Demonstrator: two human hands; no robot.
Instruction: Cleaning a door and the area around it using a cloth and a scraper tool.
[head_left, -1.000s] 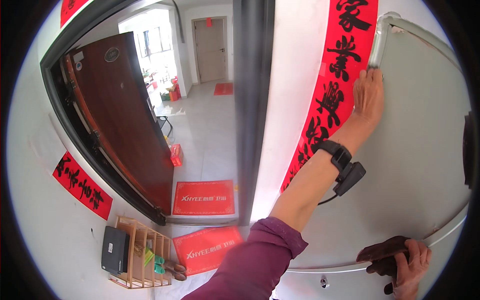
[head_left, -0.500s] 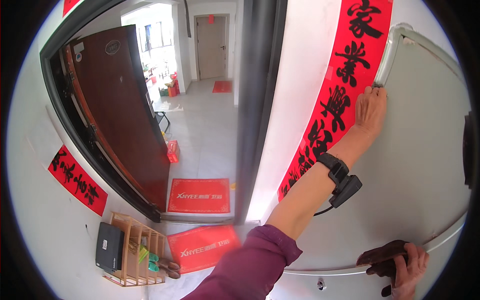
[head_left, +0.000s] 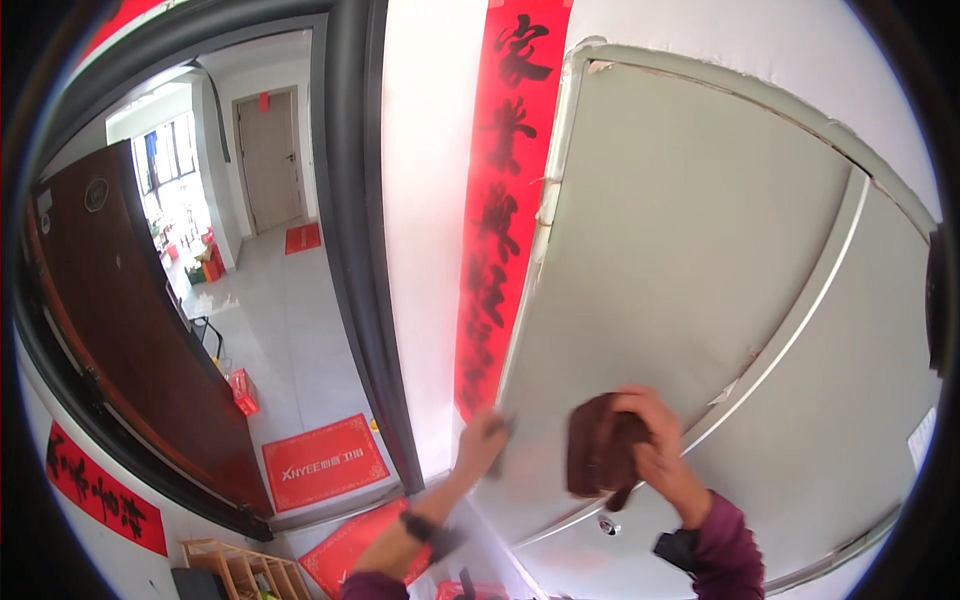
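My right hand (head_left: 655,440) grips a dark brown folded cloth (head_left: 598,445) in front of the grey-green door panel (head_left: 700,230). Motion blurs the cloth, and it hangs apart from the panel as far as I can tell. To its left, my left hand (head_left: 482,440) is closed around a small greyish piece (head_left: 503,432), too blurred to name. That hand is near the lower end of a red paper banner (head_left: 482,255) with black brush writing. Whitish, rough edging (head_left: 548,200) runs along the panel's left side.
An open dark brown door (head_left: 130,330) stands at the left in a black frame (head_left: 350,200). Red mats (head_left: 325,462) lie at the threshold, and a wooden rack (head_left: 245,570) stands at lower left. A metal lock (head_left: 607,525) sits low on the panel.
My left hand has come down from the panel's upper left edge. My right hand has lifted the brown cloth up and to the left. The view has swung toward the right.
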